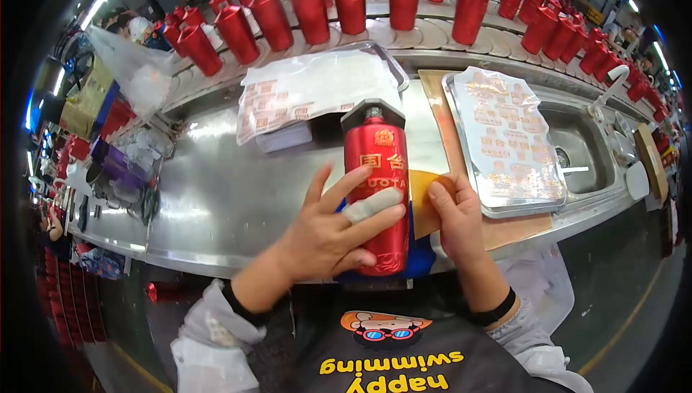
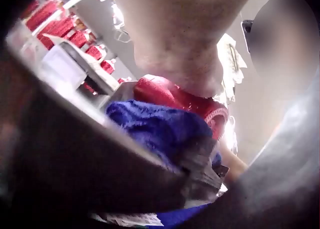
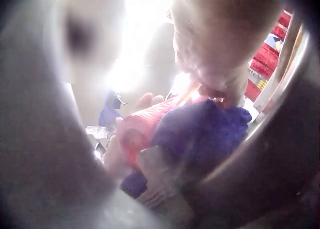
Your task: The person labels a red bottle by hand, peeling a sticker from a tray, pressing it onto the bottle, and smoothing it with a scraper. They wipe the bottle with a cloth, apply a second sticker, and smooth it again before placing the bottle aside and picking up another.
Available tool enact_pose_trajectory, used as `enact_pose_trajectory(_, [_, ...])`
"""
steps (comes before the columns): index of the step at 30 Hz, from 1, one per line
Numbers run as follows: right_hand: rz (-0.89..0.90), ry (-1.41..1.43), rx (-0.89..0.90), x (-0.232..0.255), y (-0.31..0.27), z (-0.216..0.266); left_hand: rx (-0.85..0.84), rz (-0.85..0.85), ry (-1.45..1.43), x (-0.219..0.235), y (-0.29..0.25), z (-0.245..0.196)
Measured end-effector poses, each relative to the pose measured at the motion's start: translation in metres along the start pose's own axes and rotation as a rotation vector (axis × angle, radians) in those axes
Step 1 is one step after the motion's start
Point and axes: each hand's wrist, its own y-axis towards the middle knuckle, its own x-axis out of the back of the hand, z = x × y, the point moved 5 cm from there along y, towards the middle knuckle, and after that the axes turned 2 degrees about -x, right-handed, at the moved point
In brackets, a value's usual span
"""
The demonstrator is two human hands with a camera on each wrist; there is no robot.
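A red bottle (image 1: 378,227) with gold lettering lies with its neck toward the far side and its base near the table edge. Its neck end rests by a dark angular support (image 1: 393,117), and a blue cloth (image 2: 155,126) is under its body. My left hand (image 1: 324,227) lies across the bottle with fingers spread and fairly straight, a pale wrap around one finger. Beside the bottle's right flank, my right hand (image 1: 461,216) pinches a yellow-orange sheet (image 1: 427,209) between thumb and fingers. The sheet's left edge meets the bottle's side.
Behind, a conveyor (image 1: 432,31) carries several upright red bottles. A tray (image 1: 393,61) with a label sheet (image 1: 310,87) stands at the back, above a white box (image 1: 285,137). Another tray (image 1: 497,209) bears printed labels (image 1: 504,130) at right, beside a sink (image 1: 580,141). Plastic-wrapped things stand left.
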Motion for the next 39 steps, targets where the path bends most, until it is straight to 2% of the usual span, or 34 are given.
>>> enact_pose_trajectory(3, [-0.008,-0.183,0.1,0.0,-0.001,0.029,-0.111,-0.041,-0.013,0.0,0.033,0.026])
enact_pose_trajectory(5, [-0.041,-0.281,0.15,0.007,-0.001,0.044,-0.045,-0.067,0.093,0.003,0.044,0.048])
enact_pose_trajectory(6, [-0.076,-0.292,0.181,0.011,-0.001,0.05,-0.037,-0.087,0.049,0.003,0.045,0.05])
enact_pose_trajectory(7, [-0.111,-0.299,0.215,0.017,0.0,0.055,-0.09,-0.16,0.066,-0.005,0.042,0.046])
enact_pose_trajectory(8, [-0.08,-0.353,0.224,0.027,0.002,0.057,-0.119,-0.141,0.019,-0.007,0.037,0.037])
enact_pose_trajectory(10, [-0.131,-0.403,0.201,0.041,0.002,0.057,-0.152,-0.065,-0.11,-0.007,0.025,0.014])
enact_pose_trajectory(11, [-0.129,-0.423,0.19,0.045,0.003,0.056,-0.138,-0.043,-0.158,-0.002,0.021,0.009])
enact_pose_trajectory(13, [-0.1,-0.417,0.235,0.046,0.008,0.055,-0.01,-0.173,-0.216,0.016,0.014,0.042])
enact_pose_trajectory(14, [-0.087,-0.414,0.257,0.046,0.011,0.054,0.159,-0.339,-0.352,0.027,0.007,0.081])
enact_pose_trajectory(15, [-0.064,-0.409,0.267,0.044,0.013,0.052,0.435,-0.649,-0.66,0.032,-0.006,0.125])
enact_pose_trajectory(16, [-0.046,-0.406,0.28,0.043,0.016,0.051,0.78,-0.747,-0.472,0.042,-0.02,0.174])
enact_pose_trajectory(17, [-0.03,-0.403,0.295,0.043,0.017,0.05,0.814,-0.546,-0.081,0.057,-0.035,0.228])
enact_pose_trajectory(18, [-0.009,-0.423,0.307,0.045,0.019,0.048,1.002,-0.585,-0.016,0.052,-0.057,0.274])
enact_pose_trajectory(19, [-0.005,-0.422,0.297,0.045,0.02,0.047,1.166,-0.513,-0.043,0.035,-0.084,0.329])
enact_pose_trajectory(20, [-0.001,-0.423,0.288,0.045,0.022,0.045,1.329,-0.439,-0.072,0.022,-0.104,0.364])
enact_pose_trajectory(23, [-0.013,-0.43,0.275,0.047,0.027,0.045,1.563,-0.486,-0.786,0.016,-0.079,0.329])
enact_pose_trajectory(24, [-0.019,-0.443,0.273,0.049,0.028,0.046,1.44,-0.472,-0.932,-0.009,-0.099,0.373])
enact_pose_trajectory(27, [-0.02,-0.489,0.291,0.053,0.032,0.048,1.45,-0.51,-0.927,-0.013,-0.1,0.38])
enact_pose_trajectory(28, [-0.016,-0.502,0.303,0.054,0.034,0.048,1.328,-0.486,-0.552,-0.002,-0.099,0.379])
enact_pose_trajectory(31, [-0.024,-0.602,0.355,0.051,0.038,0.057,1.294,-0.231,0.124,0.015,-0.097,0.378])
enact_pose_trajectory(34, [0.03,-0.77,0.418,0.042,0.044,0.081,1.098,-0.119,0.69,0.045,-0.055,0.319])
enact_pose_trajectory(37, [0.076,-0.963,0.472,0.028,0.057,0.104,0.779,-0.309,0.537,0.057,-0.013,0.27])
enact_pose_trajectory(39, [0.085,-0.871,0.426,0.009,0.071,0.113,0.543,-0.357,0.172,0.065,0.034,0.211])
